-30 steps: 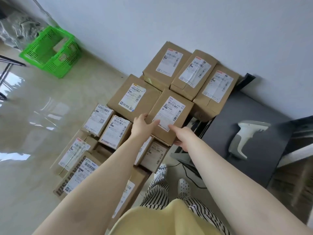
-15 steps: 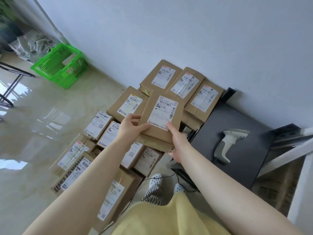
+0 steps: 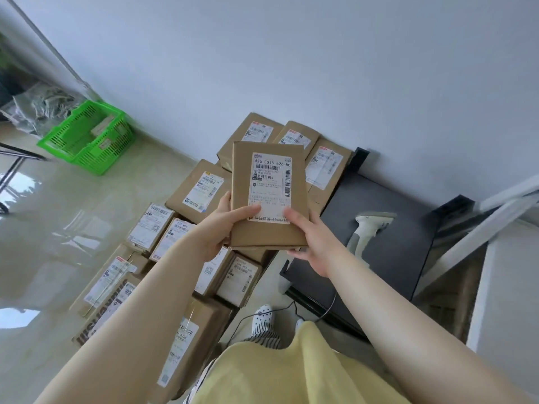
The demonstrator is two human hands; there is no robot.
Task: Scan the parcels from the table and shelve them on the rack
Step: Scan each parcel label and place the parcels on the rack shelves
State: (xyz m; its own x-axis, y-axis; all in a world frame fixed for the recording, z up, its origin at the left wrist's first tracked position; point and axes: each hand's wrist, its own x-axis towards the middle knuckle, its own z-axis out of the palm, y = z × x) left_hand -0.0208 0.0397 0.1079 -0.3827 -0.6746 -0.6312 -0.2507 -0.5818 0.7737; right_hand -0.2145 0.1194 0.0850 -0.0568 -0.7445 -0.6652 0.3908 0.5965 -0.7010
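A green basket (image 3: 87,138) sits on the floor at far left; stacked parcels (image 3: 201,189) lie beside it; the left hand (image 3: 217,231) and right hand (image 3: 312,243) each clamp their grip on a labelled parcel (image 3: 269,196) held up above the stack; a white scanner (image 3: 366,233) rests on the dark tabletop (image 3: 402,258).
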